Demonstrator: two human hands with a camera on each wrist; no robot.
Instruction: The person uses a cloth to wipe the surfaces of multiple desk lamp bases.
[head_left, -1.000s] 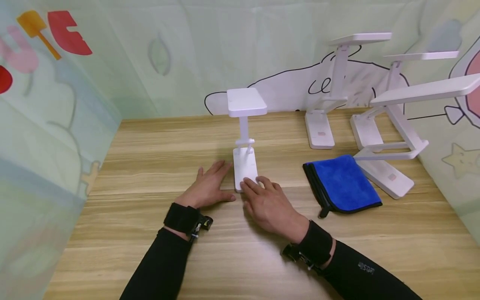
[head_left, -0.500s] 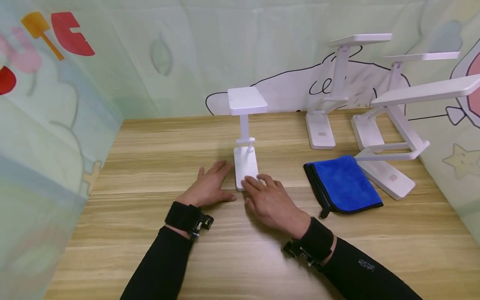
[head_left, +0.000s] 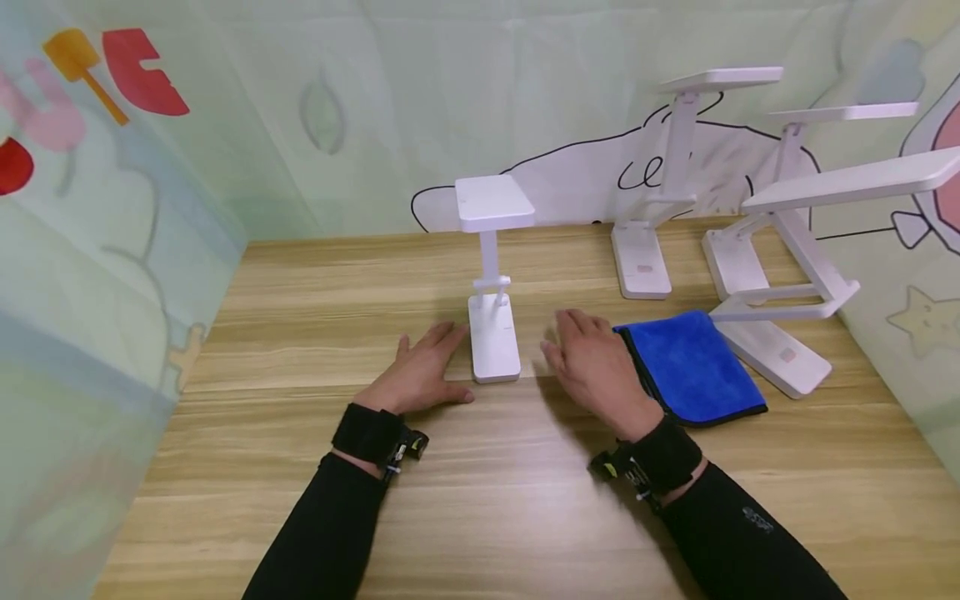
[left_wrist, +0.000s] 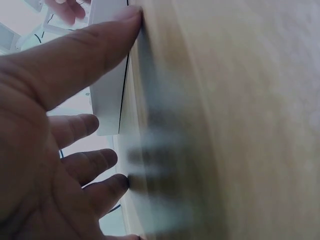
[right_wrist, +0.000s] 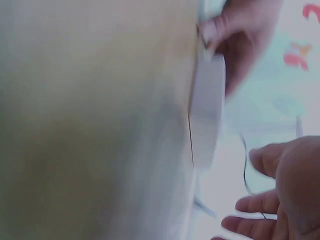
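A white desk lamp (head_left: 495, 342) stands unfolded on the wooden table, its square head raised above the base. My left hand (head_left: 416, 371) rests beside the base on its left, fingers spread; in the left wrist view its thumb (left_wrist: 95, 47) lies along the base's edge. To the right of the lamp, apart from it, hovers my right hand (head_left: 600, 367), with relaxed fingers and nothing held. It partly covers the left edge of a folded blue cloth (head_left: 697, 367) with black trim. In the right wrist view the lamp base (right_wrist: 207, 100) appears between both hands.
Several more white lamps stand at the right: one at the back (head_left: 641, 258), another beside it (head_left: 735, 262), and a larger one (head_left: 780, 354) whose base lies close to the cloth. A printed curtain (head_left: 337, 108) hangs behind the wooden table (head_left: 300, 308).
My right hand has left the lamp base and moved right, over to the cloth's left edge. The left hand and the lamp have stayed in place.
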